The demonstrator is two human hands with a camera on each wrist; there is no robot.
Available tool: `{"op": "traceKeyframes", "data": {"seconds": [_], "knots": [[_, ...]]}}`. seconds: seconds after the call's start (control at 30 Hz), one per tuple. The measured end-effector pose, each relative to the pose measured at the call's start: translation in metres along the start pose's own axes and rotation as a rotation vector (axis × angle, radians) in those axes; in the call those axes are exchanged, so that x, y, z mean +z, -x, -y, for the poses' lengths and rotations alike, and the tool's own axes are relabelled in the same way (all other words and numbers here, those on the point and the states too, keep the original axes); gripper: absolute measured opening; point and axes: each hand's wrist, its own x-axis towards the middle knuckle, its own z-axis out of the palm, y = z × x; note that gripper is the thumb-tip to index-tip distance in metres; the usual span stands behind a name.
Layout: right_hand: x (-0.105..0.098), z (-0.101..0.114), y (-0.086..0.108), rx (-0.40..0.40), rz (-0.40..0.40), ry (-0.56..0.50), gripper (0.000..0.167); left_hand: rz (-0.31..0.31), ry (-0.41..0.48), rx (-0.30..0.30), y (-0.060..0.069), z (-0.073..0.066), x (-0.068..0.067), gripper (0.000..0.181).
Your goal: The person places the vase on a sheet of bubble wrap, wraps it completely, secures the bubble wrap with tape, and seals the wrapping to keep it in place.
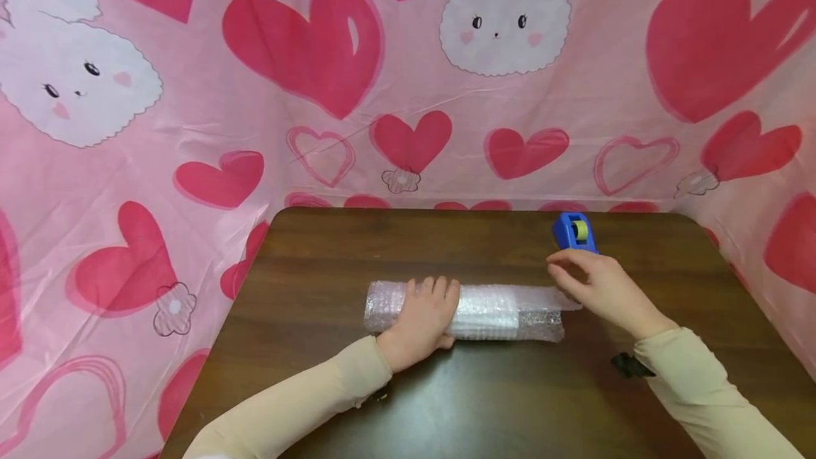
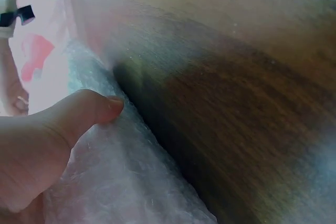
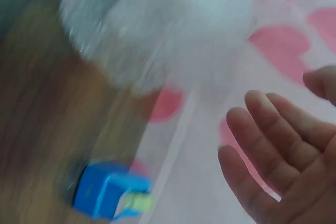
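Note:
A bubble-wrapped roll lies sideways across the wooden table, its clear wrap shiny over a silvery middle. My left hand grips it left of centre, fingers over the top and thumb on the near side. In the left wrist view, the thumb presses on the bubble wrap. Just beyond the roll's right end, my right hand hovers with nothing in it. Its fingers are loosely extended in the right wrist view. Behind that hand stands a blue tape dispenser with a yellowish tape roll.
The dark wooden table has rounded far corners. A pink curtain with hearts and rabbit faces hangs along the back and both sides. A dark band sits at the right wrist.

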Motion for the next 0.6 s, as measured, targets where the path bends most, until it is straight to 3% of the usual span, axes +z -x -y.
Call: {"op": "traceKeyframes", "data": {"seconds": [0.17, 0.6], "knots": [[-0.008, -0.036, -0.011, 0.101, -0.044, 0.041, 0.025, -0.005, 0.0, 0.003, 0.001, 0.0, 0.001, 0.099], [-0.002, -0.103, -0.032, 0.323, -0.01, 0.08, 0.043, 0.03, 0.01, -0.013, -0.001, -0.001, 0.002, 0.102]]}}
